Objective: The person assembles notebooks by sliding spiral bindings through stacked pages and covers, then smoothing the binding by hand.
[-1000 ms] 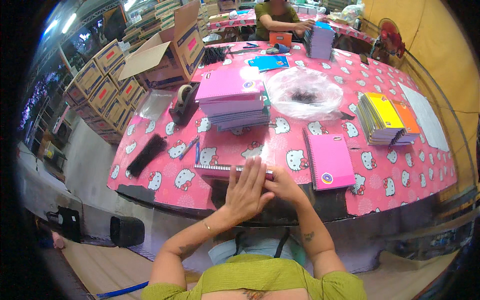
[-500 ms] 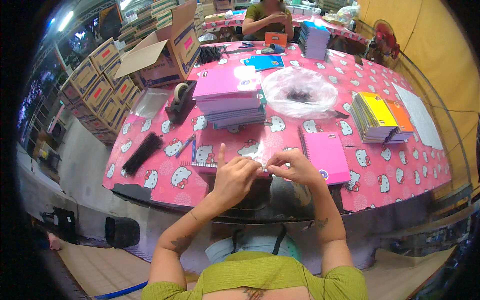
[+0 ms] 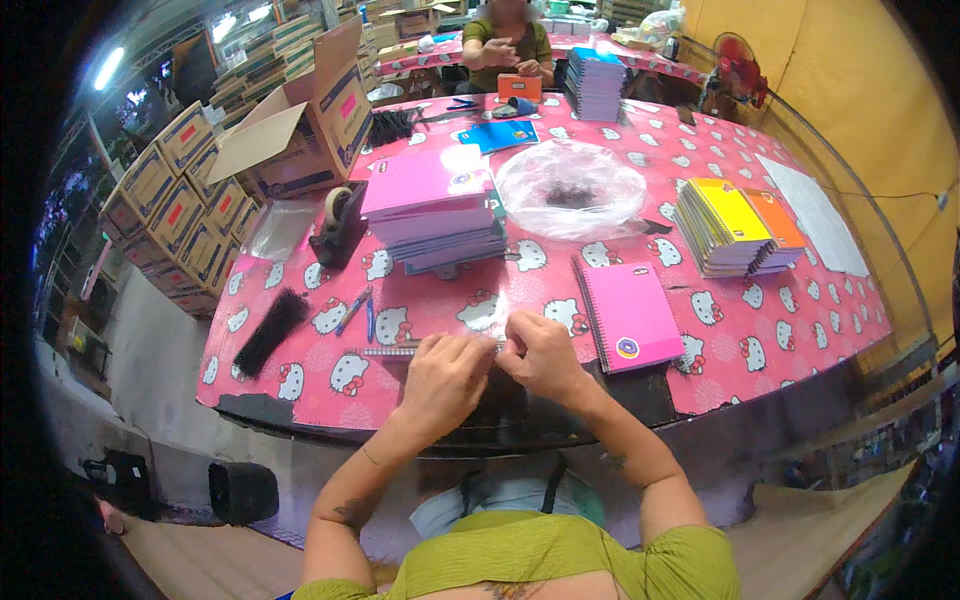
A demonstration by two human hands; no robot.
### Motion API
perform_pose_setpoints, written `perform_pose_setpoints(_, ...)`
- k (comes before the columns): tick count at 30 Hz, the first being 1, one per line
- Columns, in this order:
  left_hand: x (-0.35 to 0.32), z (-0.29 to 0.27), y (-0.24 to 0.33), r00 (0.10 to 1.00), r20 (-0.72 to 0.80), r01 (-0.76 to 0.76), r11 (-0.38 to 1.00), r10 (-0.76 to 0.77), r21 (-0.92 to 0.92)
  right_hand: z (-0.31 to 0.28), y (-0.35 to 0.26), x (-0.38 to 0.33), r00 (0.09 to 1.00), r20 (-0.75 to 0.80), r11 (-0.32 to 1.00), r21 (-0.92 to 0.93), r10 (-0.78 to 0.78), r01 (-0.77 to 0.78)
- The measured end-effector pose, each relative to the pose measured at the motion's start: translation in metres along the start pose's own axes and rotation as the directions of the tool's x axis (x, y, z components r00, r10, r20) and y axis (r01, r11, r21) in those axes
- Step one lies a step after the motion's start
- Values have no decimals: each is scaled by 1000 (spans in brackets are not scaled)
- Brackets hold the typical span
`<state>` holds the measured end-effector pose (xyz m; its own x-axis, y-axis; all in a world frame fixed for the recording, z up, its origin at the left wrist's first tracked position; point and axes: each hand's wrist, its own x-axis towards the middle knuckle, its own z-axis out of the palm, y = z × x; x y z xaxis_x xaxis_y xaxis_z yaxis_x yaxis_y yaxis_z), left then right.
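At the near edge of the table (image 3: 430, 290), a spiral-bound notebook (image 3: 388, 351) is poking out toward nine o'clock from my left hand (image 3: 443, 378), its long axis running nine to three. My right hand (image 3: 543, 357) is working nearer the three-o'clock end. My fingers are curling narrow, almost meeting; what they're pinching, I can't tell. A pink notebook (image 3: 632, 315) is lying past two o'clock.

Past the hands (image 3: 442, 380), a lane between notebook stack (image 3: 432, 213) and pink notebook (image 3: 634, 315) meets a plastic bag (image 3: 575, 168).
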<state>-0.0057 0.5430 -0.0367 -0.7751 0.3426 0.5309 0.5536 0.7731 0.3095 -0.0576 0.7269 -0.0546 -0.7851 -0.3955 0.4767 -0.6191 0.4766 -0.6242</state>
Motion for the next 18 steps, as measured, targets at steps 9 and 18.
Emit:
perform_pose_setpoints(9,52,-104,88,966,-163,-258,806,201,-533,-39,-82,-53,972,-224,940,309,-74,143)
perform_pose_setpoints(18,60,-86,-2,895,-397,-20,869,-205,-494,-159,135,-73,838,-198,811,438,508,-388)
